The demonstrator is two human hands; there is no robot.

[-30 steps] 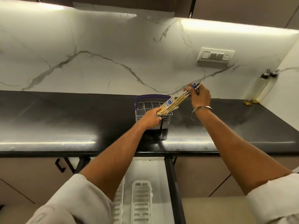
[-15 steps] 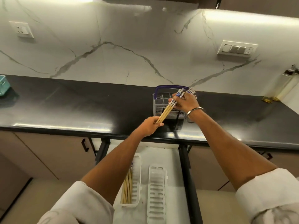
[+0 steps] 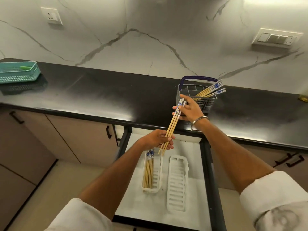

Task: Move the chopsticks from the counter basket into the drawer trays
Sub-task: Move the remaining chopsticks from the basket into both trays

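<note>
A bundle of wooden chopsticks with blue-white tops [image 3: 173, 121] slants over the counter's front edge, above the open drawer [image 3: 205, 157]. My left hand [image 3: 158, 139] grips its lower end and my right hand [image 3: 189, 110] pinches its patterned top. Behind my right hand stands the wire basket with a blue handle [image 3: 196, 95], with a few chopsticks [image 3: 210, 90] leaning out to the right. In the drawer, the left white tray [image 3: 158, 172] holds several chopsticks [image 3: 148, 170]; the right white tray [image 3: 177, 182] holds nothing.
A black counter [image 3: 100, 92] runs across under a marble wall. A teal basket [image 3: 18, 72] sits at its far left. Cabinet doors with dark handles [image 3: 108, 131] flank the drawer. A switch plate [image 3: 276, 38] and a socket [image 3: 51, 15] are on the wall.
Both hands have carried the bundle out of the basket, toward me and down over the drawer. Some chopsticks stay behind in the basket. The view has tilted down and left.
</note>
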